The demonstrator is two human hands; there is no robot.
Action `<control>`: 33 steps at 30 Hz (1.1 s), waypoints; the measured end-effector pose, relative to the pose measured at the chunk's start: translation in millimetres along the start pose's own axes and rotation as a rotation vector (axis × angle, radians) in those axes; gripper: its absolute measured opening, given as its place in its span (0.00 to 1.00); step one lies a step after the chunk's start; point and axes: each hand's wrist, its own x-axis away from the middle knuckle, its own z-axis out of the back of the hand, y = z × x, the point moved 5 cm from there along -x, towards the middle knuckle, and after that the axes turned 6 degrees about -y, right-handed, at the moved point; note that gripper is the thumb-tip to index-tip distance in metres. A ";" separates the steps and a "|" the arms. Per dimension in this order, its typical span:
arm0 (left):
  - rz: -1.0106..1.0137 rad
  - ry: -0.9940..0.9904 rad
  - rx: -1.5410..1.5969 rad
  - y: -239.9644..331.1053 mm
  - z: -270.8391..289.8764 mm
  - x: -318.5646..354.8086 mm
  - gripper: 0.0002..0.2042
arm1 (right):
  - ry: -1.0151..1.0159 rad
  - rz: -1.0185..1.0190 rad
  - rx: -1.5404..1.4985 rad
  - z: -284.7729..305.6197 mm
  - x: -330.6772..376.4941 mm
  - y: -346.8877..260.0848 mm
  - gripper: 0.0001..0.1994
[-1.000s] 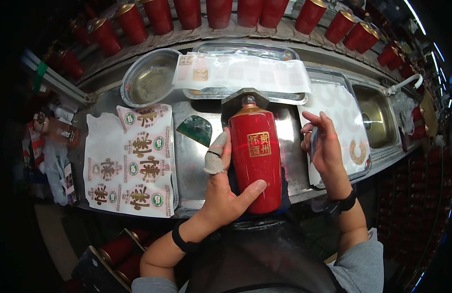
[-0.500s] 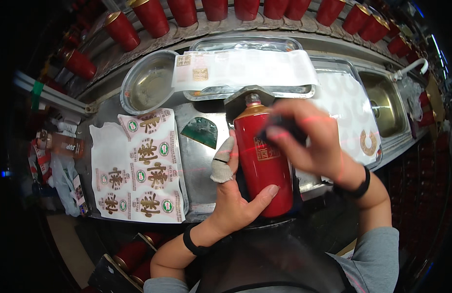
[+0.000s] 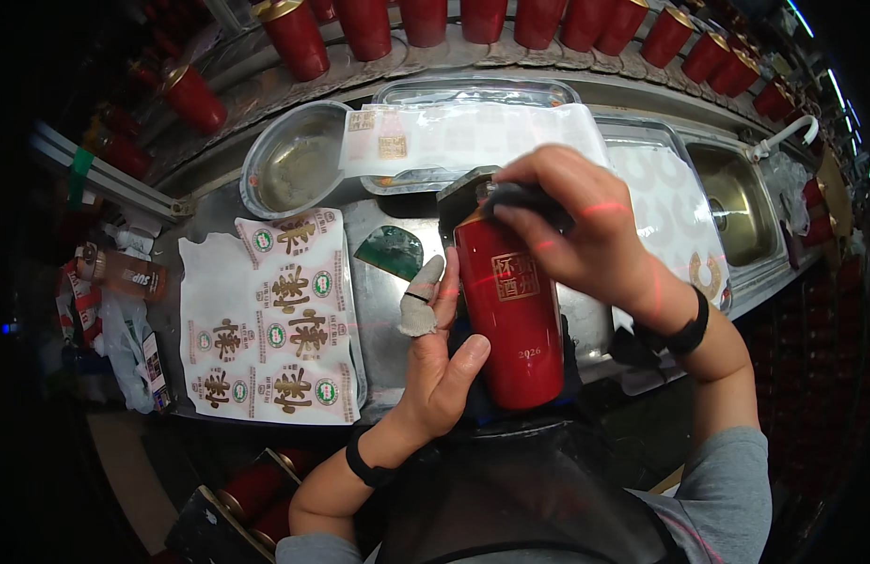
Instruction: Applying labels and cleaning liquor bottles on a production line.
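Observation:
A red bottle (image 3: 515,329) with a gold shoulder and a square gold emblem leans back in front of me, its neck end against a dark angular rest (image 3: 454,201). My right hand (image 3: 571,202) pinches a dark pad or cloth (image 3: 531,202) over the bottle's shoulder, above the emblem. What the pad is made of cannot be made out. Along the bottle's left side lies my left hand (image 3: 437,362), its fingers stretched and the thumb apart. A pale finger cover (image 3: 418,305) sits on one finger. Whether that hand touches the bottle is unclear.
Printed sticker sheets (image 3: 266,329) lie at left, beside a green scraper-like piece (image 3: 390,252). Behind are a metal bowl (image 3: 299,155) and a sheet of gold stickers (image 3: 473,136) across a tray. More stickers (image 3: 661,188) and a sink (image 3: 741,216) stand right. Red bottles (image 3: 426,21) line a conveyor.
My right hand has moved the dark pad up from beside the emblem to the shoulder, uncovering the emblem. My left thumb has come off the bottle's front. The conveyor bottles have shifted.

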 end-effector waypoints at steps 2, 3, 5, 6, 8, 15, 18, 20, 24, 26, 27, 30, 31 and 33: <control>-0.003 0.030 -0.032 0.7 3.7 3.5 0.38 | -0.080 0.286 0.119 -5.7 -4.9 -27.5 0.11; -0.006 0.083 -0.022 1.1 8.2 6.1 0.38 | -0.175 0.428 0.255 -12.9 1.2 -43.5 0.11; 0.041 0.026 -0.023 -0.9 9.0 8.3 0.36 | -0.250 0.713 0.128 -17.8 28.5 -80.0 0.07; 0.057 0.045 0.003 -1.9 10.2 9.8 0.35 | -0.309 0.754 0.039 -18.3 36.1 -87.6 0.04; 0.072 0.051 -0.069 -2.3 9.6 10.2 0.34 | -0.262 0.393 -0.145 -14.1 25.1 -67.6 0.08; -0.054 0.026 -0.102 -1.7 8.4 10.3 0.35 | 0.066 0.375 0.037 -0.4 50.1 -34.1 0.14; -0.075 0.062 -0.225 -1.9 4.6 11.4 0.31 | 0.015 0.359 -0.184 -0.8 64.8 -40.4 0.10; -0.066 0.038 -0.197 -0.4 -0.2 7.3 0.31 | 0.080 -0.147 -0.273 2.2 54.2 -7.1 0.11; -0.079 0.047 -0.290 12.2 -1.0 0.7 0.29 | 0.256 0.051 0.002 7.7 45.7 9.9 0.09; -0.063 0.031 -0.375 16.0 1.7 -1.6 0.29 | 0.019 0.416 0.063 -2.9 71.1 -22.5 0.10; -0.065 0.041 -0.407 16.9 3.5 -2.3 0.28 | 0.090 0.540 -0.104 -3.4 86.0 -36.5 0.09; -0.065 0.031 -0.470 15.1 2.4 -3.8 0.27 | -0.046 0.185 -0.320 0.2 69.6 -30.7 0.07; -0.058 0.041 -0.401 14.4 2.0 -3.8 0.28 | -0.002 -0.038 -0.391 2.7 56.9 -14.9 0.06; -0.034 0.066 -0.328 14.5 3.3 -3.0 0.28 | 0.168 0.047 -0.217 10.4 37.8 -2.6 0.06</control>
